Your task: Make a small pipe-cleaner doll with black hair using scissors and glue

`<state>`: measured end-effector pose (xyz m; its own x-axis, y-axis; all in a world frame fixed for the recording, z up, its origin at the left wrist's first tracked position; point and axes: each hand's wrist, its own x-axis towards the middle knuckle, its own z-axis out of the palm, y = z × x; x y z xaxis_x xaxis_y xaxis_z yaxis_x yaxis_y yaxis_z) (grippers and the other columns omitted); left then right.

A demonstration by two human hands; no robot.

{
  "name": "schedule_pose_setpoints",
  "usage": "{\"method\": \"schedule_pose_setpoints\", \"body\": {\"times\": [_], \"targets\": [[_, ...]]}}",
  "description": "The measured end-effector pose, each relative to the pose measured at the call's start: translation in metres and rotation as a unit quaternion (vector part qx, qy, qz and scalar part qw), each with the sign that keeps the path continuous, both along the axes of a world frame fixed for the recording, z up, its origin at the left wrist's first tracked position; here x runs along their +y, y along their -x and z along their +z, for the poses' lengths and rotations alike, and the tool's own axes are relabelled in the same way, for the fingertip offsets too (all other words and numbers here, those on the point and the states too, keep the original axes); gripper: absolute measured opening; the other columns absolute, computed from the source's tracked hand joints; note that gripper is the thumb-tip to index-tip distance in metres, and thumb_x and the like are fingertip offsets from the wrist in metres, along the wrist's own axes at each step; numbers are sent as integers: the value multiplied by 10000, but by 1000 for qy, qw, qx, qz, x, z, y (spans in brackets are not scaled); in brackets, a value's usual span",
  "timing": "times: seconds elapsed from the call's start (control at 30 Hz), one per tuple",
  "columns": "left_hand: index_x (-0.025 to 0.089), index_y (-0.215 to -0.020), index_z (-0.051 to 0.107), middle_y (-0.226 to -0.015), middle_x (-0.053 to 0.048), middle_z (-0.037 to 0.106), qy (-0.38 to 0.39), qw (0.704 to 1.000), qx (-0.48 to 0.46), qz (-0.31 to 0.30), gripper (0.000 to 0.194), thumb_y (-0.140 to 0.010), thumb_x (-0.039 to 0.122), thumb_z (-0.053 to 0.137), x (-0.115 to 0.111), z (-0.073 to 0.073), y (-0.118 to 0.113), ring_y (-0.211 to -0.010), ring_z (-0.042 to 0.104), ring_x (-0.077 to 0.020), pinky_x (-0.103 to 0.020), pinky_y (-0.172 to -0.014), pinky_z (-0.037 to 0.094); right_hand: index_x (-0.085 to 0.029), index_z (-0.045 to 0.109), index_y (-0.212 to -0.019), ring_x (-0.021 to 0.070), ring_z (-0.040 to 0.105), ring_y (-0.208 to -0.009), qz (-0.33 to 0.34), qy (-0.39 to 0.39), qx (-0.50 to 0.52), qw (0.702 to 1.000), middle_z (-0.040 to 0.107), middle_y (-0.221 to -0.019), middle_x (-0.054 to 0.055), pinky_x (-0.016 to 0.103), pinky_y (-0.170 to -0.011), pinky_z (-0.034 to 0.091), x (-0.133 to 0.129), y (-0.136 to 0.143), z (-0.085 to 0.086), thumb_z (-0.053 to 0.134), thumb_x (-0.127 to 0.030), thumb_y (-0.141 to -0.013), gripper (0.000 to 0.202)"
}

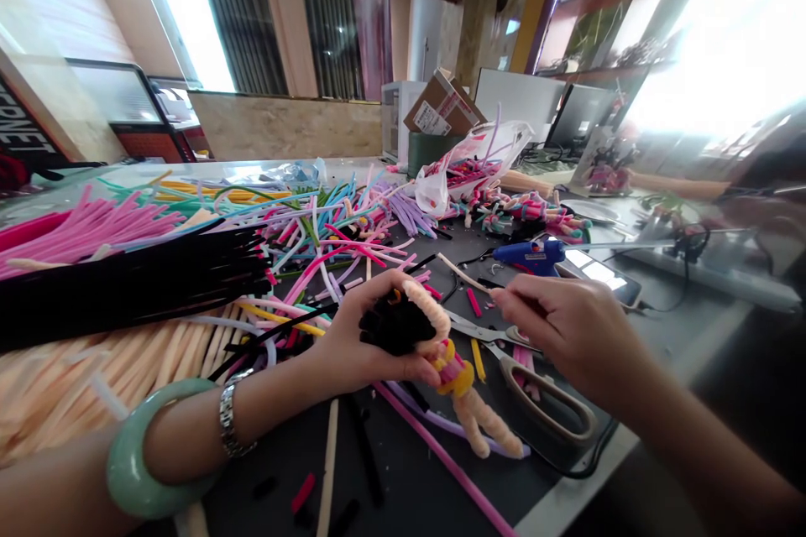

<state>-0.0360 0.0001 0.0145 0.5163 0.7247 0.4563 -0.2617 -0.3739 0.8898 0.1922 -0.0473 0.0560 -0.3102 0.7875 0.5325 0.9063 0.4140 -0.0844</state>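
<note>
My left hand (371, 336) is closed around a small pipe-cleaner doll (457, 373) with a black head, a yellow and pink outfit and peach limbs. Its legs hang down to the right over the dark table. To the right of the doll, my right hand (541, 310) pinches one end of a cream pipe cleaner (463, 273), whose free end points up and left. Scissors (547, 403) with beige handles lie just below my right hand, and a blue glue gun (532, 255) rests behind it.
Black pipe cleaners (126, 281) and peach ones (144, 361) lie in bundles at left. Mixed coloured stems (333, 226) spread across the middle. Behind them are a plastic bag (478, 159), a cardboard box (444, 105) and finished pipe-cleaner pieces (535, 214). A phone (601, 273) lies at right.
</note>
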Motion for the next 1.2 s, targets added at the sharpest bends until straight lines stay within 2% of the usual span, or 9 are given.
{"method": "schedule_pose_setpoints", "body": {"times": [0.13, 0.4, 0.6, 0.7, 0.77, 0.83, 0.97, 1.1, 1.2], "targets": [[175, -837, 580, -700, -4, 671, -19, 1000, -2, 1, 499, -478, 192, 926, -2, 3, -1, -640, 657, -171, -271, -607, 533, -211, 710, -767, 137, 679, -609, 41, 29, 25, 998, 752, -730, -23, 229, -574, 456, 3, -1, -3, 548, -170, -850, 187], [179, -839, 594, -731, -10, 655, -43, 999, -3, 29, 533, -442, 257, 941, 0, -1, -1, -658, 625, -164, -276, -616, 526, -197, 700, -901, 137, 700, -654, 81, 55, 73, 993, 755, -759, -10, 216, -594, 489, 4, -1, -3, 442, -135, -873, 266], [187, -901, 615, -775, -14, 654, -62, 997, -6, 37, 562, -450, 272, 940, 2, -6, 0, -685, 621, -161, -279, -651, 524, -203, 564, -583, 95, 505, -391, 12, 27, 79, 996, 594, -464, -48, 223, -467, 394, 1, 2, -4, 563, -344, -901, 348], [188, -924, 619, -800, -22, 662, -62, 997, -10, 49, 582, -451, 296, 940, 2, -8, 1, -715, 627, -168, -276, -672, 525, -202, 687, -839, 125, 640, -544, 22, -34, 89, 995, 714, -655, -28, 221, -554, 461, 0, 3, -5, 596, -222, -863, 96], [186, -913, 619, -793, -16, 660, -62, 997, -3, 49, 569, -451, 273, 940, 2, -7, 1, -710, 625, -160, -263, -672, 523, -208, 694, -1028, 134, 689, -642, 54, -50, 105, 992, 751, -770, -18, 216, -613, 494, -3, 5, -5, 606, -196, -858, 192], [184, -892, 612, -780, -12, 663, -66, 997, 6, 41, 538, -465, 242, 935, 0, -4, 2, -706, 634, -161, -261, -670, 525, -220, 717, -953, 109, 668, -581, 81, -46, 133, 987, 739, -716, -34, 196, -586, 489, -6, 7, -6, 630, -231, -866, 124], [186, -911, 593, -790, -19, 683, -77, 997, 9, 26, 534, -494, 225, 924, -1, -1, 2, -719, 665, -179, -275, -678, 538, -243, 711, -965, 98, 675, -649, 133, 27, 197, 971, 748, -803, -42, 180, -634, 495, -12, 12, -7, 669, -210, -839, 137], [184, -965, 583, -817, -26, 691, -104, 995, -2, 5, 554, -520, 202, 914, -1, -4, 1, -712, 678, -177, -274, -673, 544, -227, 723, -798, 98, 632, -612, 156, 179, 232, 943, 719, -716, -36, 193, -589, 469, -14, 17, -5, 630, -244, -860, 114], [182, -979, 575, -824, -29, 690, -119, 993, -16, -11, 554, -535, 190, 907, -1, -5, 0, -695, 681, -175, -268, -659, 544, -216, 735, -816, 112, 627, -652, 151, 275, 259, 913, 708, -726, -21, 205, -616, 476, -13, 20, -5, 642, -254, -840, 104]]}}
